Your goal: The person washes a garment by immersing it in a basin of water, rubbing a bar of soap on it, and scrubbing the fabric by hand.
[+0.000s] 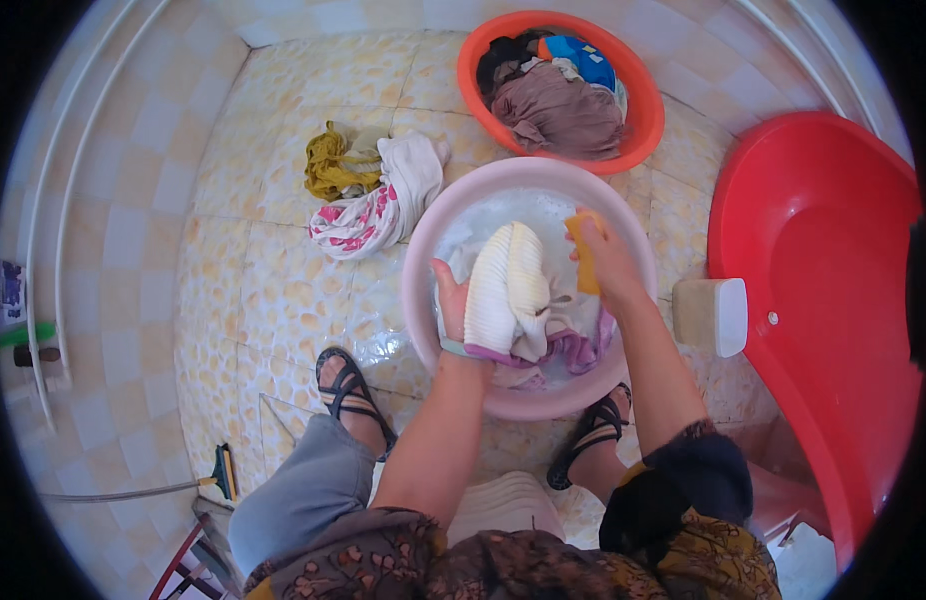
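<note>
A pink plastic basin [418,330] of cloudy water stands on the floor before me, between my feet. My left hand [453,300] is inside its rim and supports a wet cream ribbed garment [500,292] with a purple edge. The cloth hides most of that hand's fingers; the thumb sticks out at the left. In my right hand [609,259], above the basin's right side, is a yellow-orange block [585,255], which looks like laundry soap. The block is apart from the ribbed cloth. Purple-edged fabric [579,349] trails into the water.
Beyond the basin sits an orange tub [647,135] full of clothes. A white-and-pink cloth [414,169] and a mustard garment [332,161] lie on the wet tiles. At right are a white container [729,319] and a red bathtub [800,247]. A floor squeegee [224,472] is at lower left.
</note>
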### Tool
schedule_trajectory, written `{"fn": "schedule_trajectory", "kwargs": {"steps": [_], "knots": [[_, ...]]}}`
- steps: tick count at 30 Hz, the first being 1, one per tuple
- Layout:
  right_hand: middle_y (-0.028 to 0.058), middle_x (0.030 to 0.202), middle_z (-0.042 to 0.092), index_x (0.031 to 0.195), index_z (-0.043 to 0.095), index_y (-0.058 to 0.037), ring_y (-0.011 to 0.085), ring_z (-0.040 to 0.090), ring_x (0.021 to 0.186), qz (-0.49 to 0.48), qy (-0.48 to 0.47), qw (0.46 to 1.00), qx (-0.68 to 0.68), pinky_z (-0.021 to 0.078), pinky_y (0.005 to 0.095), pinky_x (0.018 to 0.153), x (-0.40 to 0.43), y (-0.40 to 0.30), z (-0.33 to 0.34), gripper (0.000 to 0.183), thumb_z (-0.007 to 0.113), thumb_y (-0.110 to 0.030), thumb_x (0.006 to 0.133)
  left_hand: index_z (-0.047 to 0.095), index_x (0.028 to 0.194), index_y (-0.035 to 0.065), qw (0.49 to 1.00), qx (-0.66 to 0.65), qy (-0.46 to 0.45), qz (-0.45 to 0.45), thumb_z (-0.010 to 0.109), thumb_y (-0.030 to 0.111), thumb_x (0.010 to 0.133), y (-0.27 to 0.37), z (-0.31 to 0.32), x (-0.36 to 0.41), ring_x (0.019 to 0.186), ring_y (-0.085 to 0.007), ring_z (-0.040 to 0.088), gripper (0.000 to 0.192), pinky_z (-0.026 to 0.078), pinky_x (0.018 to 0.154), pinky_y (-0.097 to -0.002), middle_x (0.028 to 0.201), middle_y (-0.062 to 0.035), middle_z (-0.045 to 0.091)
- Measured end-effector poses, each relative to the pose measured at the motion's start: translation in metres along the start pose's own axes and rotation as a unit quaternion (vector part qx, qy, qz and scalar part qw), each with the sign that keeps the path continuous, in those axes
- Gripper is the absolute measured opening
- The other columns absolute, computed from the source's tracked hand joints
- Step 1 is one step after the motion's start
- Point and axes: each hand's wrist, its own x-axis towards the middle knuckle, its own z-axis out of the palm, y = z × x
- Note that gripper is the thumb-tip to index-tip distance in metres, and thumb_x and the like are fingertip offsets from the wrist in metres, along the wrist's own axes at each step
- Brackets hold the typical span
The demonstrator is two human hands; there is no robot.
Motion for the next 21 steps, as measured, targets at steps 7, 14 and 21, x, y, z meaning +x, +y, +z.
{"fn": "schedule_trajectory", "kwargs": {"steps": [7, 14, 21], "knots": [[0.0045, 0.098, 0.058, 0.124, 0.046, -0.0086, 0.0143, 0.059, 0.078, 0.179, -0.099, 0.895, 0.396, 0.0499, 0.0283, 0.066, -0.076, 0.043, 0.016, 0.050, 0.066, -0.010, 0.078, 0.025, 0.139, -0.0031, 1.000, 0.014, -0.017, 0.009, 0.017, 0.073, 0.084, 0.001, 0.004, 0.004, 0.126, -0.0388, 0.038, 0.095, 0.030, 0.106, -0.0475, 0.140, -0.0220, 0.035], [0.0049, 0.096, 0.057, 0.125, 0.045, -0.0090, 0.0150, 0.059, 0.083, 0.128, -0.074, 0.918, 0.367, 0.0499, 0.0286, 0.068, -0.098, 0.006, 0.043, 0.052, 0.063, -0.002, 0.076, 0.027, 0.138, -0.0038, 0.997, 0.009, 0.053, 0.048, 0.021, 0.073, 0.083, 0.013, -0.016, 0.020, 0.124, -0.0389, 0.040, 0.095, 0.031, 0.105, -0.0480, 0.138, -0.0234, 0.036], [0.0082, 0.106, 0.057, 0.127, 0.045, -0.0079, 0.0161, 0.055, 0.102, -0.067, -0.091, 0.990, 0.087, 0.0473, 0.0297, 0.082, -0.103, -0.050, 0.077, 0.050, 0.061, -0.004, 0.080, 0.031, 0.135, -0.0055, 1.000, 0.013, 0.021, 0.009, 0.024, 0.078, 0.079, 0.010, -0.011, 0.012, 0.119, -0.0362, 0.046, 0.101, 0.037, 0.101, -0.0451, 0.132, -0.0220, 0.044]]}}
